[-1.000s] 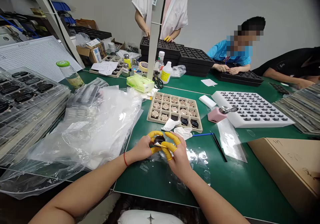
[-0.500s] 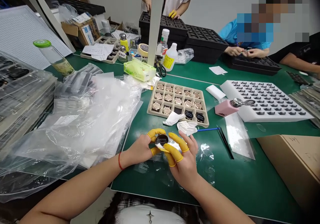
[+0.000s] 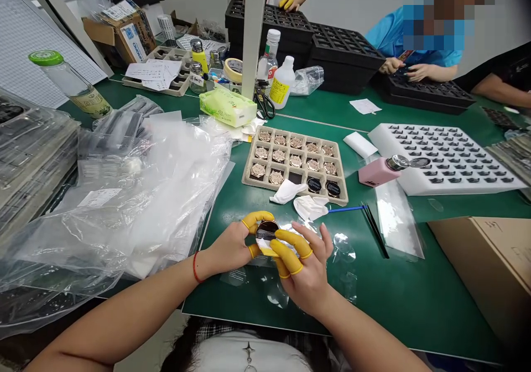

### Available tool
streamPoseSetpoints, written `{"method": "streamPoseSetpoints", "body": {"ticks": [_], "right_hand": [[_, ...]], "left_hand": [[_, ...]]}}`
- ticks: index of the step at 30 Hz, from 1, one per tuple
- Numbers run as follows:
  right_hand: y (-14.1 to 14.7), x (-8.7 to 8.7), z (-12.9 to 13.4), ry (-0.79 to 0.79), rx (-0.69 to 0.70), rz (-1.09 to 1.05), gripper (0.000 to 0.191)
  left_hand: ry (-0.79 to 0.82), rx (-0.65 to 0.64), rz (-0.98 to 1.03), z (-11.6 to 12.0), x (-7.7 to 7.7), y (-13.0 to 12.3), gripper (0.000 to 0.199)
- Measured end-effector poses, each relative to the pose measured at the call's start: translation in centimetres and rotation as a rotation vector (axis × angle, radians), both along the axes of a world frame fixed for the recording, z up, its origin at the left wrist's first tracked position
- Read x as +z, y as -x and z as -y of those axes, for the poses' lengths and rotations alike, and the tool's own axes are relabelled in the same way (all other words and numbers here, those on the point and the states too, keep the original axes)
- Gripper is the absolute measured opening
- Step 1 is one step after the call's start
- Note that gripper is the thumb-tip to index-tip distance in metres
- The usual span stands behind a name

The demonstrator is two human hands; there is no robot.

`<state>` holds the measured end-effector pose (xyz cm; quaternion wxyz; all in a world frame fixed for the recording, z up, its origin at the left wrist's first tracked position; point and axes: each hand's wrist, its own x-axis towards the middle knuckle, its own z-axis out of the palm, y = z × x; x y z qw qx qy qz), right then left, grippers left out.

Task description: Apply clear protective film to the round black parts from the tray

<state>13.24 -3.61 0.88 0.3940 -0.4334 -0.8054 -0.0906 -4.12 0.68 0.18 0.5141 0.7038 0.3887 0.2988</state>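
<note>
My left hand, with yellow finger cots on thumb and forefinger, grips a round watch head by its rim. Its dark glossy face carries small white print. My right hand, in yellow cots too, pinches a small white-and-yellow piece against the near edge of the face; whether it is film or paper I cannot tell. Beyond my hands lies a beige compartment tray holding several rose-gold watch heads and two black-faced ones. Crumpled white tissues lie at its front edge.
Clear plastic bags spread at left. Black tweezers, a pink pump bottle, a white foam tray and a cardboard box stand right. Behind are a tissue pack, bottles and black crates; other people work there.
The view has shifted slightly. My left hand has tilted the watch head so more of its dark face shows, while my right fingers have shifted a little at its near edge.
</note>
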Motion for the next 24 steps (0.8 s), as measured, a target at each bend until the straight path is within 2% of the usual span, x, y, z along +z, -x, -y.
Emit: {"method": "streamPoseSetpoints", "body": {"ticks": [15,24], "right_hand": [[-0.56,-0.10,0.88,-0.100,0.054,0.022,0.023],[-0.57,-0.18,0.74,-0.130,0.063,0.009,0.021]], "left_hand": [[-0.265,-0.051,-0.004,0.43,-0.29,0.31,0.028],[-0.280,-0.045,0.019,0.47,-0.06,0.27,0.028]]}}
